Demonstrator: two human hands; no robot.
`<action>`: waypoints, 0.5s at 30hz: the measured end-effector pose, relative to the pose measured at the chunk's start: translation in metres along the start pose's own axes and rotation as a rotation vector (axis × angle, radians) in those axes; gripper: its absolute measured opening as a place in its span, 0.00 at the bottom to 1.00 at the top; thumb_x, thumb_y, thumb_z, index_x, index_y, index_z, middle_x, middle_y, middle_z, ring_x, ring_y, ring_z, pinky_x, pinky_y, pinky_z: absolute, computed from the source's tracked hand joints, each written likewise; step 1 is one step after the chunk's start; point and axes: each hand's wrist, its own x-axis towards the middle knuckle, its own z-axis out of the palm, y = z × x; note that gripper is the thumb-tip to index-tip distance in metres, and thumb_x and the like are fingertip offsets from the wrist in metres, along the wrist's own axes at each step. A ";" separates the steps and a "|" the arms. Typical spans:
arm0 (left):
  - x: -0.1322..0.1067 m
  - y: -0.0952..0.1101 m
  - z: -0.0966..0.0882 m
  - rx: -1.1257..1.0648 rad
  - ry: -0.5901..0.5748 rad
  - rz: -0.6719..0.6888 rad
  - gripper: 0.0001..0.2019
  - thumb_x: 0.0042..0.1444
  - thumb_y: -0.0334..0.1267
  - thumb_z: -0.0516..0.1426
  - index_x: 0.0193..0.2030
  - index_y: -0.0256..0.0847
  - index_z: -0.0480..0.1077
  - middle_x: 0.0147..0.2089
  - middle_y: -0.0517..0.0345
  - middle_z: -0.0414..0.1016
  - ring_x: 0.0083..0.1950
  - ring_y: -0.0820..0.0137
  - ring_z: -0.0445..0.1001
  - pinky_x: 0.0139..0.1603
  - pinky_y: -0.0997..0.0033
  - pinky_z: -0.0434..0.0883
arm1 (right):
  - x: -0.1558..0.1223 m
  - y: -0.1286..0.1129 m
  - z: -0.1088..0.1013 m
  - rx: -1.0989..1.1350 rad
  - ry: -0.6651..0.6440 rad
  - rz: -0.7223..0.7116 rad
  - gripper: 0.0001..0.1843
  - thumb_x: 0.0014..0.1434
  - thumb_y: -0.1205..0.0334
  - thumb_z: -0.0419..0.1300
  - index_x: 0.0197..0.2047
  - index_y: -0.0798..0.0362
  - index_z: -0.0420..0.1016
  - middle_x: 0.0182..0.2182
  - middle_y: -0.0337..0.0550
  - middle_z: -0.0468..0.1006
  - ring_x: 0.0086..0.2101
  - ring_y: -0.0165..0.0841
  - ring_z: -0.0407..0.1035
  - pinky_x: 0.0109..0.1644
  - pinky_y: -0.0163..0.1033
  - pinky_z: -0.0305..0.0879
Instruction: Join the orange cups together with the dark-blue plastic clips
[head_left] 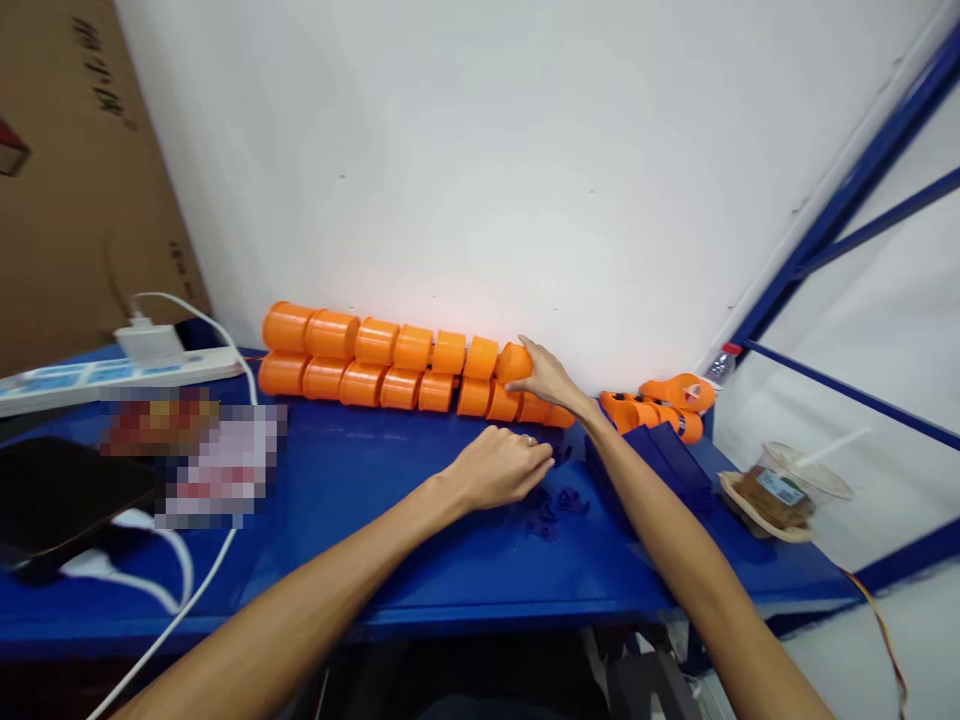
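Two stacked rows of orange plastic cups (401,388) lie on their sides along the wall at the back of the blue table. My right hand (546,375) reaches to the right end of the upper row, its thumb and fingers around the last orange cup (514,361). Nearer to me, my left hand (504,466) is curled closed just above the tabletop, and whatever its fingers may hold is hidden. Right beside that hand lie several small dark blue plastic pieces (572,500).
Dark blue flat pieces (660,465) and orange parts (660,405) lie to the right. Beyond them are a drink cup with a straw (780,485) and a bottle (724,364). A power strip (202,366), a black device (71,495) and a white cable (217,560) occupy the left.
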 end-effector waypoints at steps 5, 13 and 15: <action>-0.001 0.000 0.004 -0.022 0.001 0.011 0.19 0.74 0.41 0.44 0.38 0.40 0.72 0.35 0.51 0.80 0.31 0.64 0.77 0.29 0.64 0.52 | -0.007 0.013 -0.040 0.062 0.036 0.046 0.43 0.59 0.56 0.71 0.72 0.58 0.61 0.65 0.61 0.71 0.57 0.43 0.73 0.61 0.45 0.68; 0.000 0.000 0.005 -0.009 0.009 0.012 0.19 0.74 0.41 0.44 0.39 0.40 0.72 0.33 0.52 0.79 0.30 0.64 0.76 0.28 0.63 0.47 | -0.041 0.086 -0.147 -0.493 0.213 0.649 0.19 0.62 0.60 0.64 0.54 0.59 0.79 0.54 0.62 0.80 0.57 0.48 0.72 0.57 0.47 0.69; 0.000 0.000 0.005 -0.010 0.004 0.016 0.19 0.74 0.41 0.43 0.38 0.40 0.72 0.33 0.52 0.79 0.30 0.64 0.76 0.29 0.62 0.46 | -0.053 0.110 -0.166 -0.514 0.251 0.766 0.23 0.61 0.64 0.63 0.57 0.67 0.76 0.55 0.72 0.77 0.59 0.53 0.69 0.57 0.50 0.69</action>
